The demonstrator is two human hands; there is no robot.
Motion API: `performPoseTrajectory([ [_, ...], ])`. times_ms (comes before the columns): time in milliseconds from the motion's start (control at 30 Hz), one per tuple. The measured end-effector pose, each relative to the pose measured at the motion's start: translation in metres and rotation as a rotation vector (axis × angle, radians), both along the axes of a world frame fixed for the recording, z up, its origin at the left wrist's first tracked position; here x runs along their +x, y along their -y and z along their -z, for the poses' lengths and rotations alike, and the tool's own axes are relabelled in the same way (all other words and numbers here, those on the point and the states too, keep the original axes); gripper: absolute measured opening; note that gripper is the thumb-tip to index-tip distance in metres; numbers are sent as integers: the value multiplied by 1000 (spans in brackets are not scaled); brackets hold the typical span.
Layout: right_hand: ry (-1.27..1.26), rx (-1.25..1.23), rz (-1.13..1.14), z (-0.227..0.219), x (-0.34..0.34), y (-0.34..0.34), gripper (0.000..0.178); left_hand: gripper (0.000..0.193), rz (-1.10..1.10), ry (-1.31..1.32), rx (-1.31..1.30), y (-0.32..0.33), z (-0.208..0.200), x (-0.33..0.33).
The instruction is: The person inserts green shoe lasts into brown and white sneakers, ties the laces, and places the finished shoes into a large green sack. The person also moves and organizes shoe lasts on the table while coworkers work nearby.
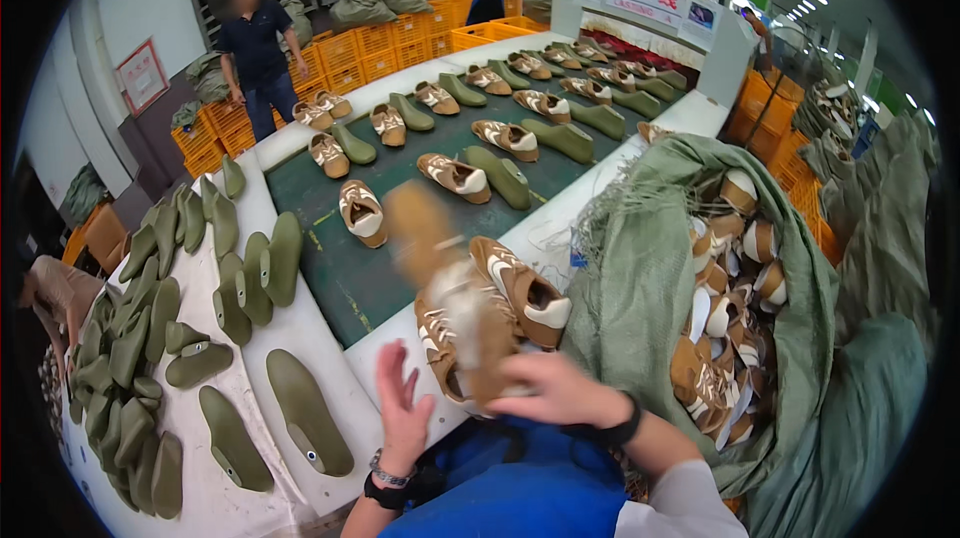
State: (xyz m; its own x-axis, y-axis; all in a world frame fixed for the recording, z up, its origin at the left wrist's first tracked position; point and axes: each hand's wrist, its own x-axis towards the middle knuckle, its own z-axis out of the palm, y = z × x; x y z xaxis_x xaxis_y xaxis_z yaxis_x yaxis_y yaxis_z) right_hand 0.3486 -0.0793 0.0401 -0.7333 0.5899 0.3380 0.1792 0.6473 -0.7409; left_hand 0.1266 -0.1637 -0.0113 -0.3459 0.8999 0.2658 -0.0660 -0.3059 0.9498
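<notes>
In my right hand (550, 390) is the heel end of a brown and white shoe upper (490, 346), smeared by motion, its toe toward the far side. My left hand (402, 416) is raised just left of it, empty, fingers apart. Two more brown shoe uppers with white stripes and laces lie by the table's near edge: one (522, 290) right of the blurred upper, the other (436, 343) partly hidden by it. Nearest my left hand on the white table is an olive-green shoe last (308, 413).
A green conveyor belt (325, 288) carries several shoe uppers and lasts in rows. More lasts (130, 348) are heaped at left on the white tabletop (290, 338). At right, a green sack (640, 308) is filled with uppers. Orange crates (380, 65) and a standing person (258, 53) are beyond.
</notes>
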Motion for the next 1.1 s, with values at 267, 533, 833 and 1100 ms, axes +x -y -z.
performPoseTrajectory([
  [267,-141,244,-230,29,-70,7,29,74,-128,496,-519,4,62,-41],
  [533,20,-236,204,-1,31,3,37,74,-87,309,-232,4,36,-46],
  [833,-5,-336,66,31,-38,-11,62,80,9,-1,-162,12,-20,-3],
  [1100,-24,-89,173,13,-46,2,47,84,-27,-168,-197,10,-4,-13],
])
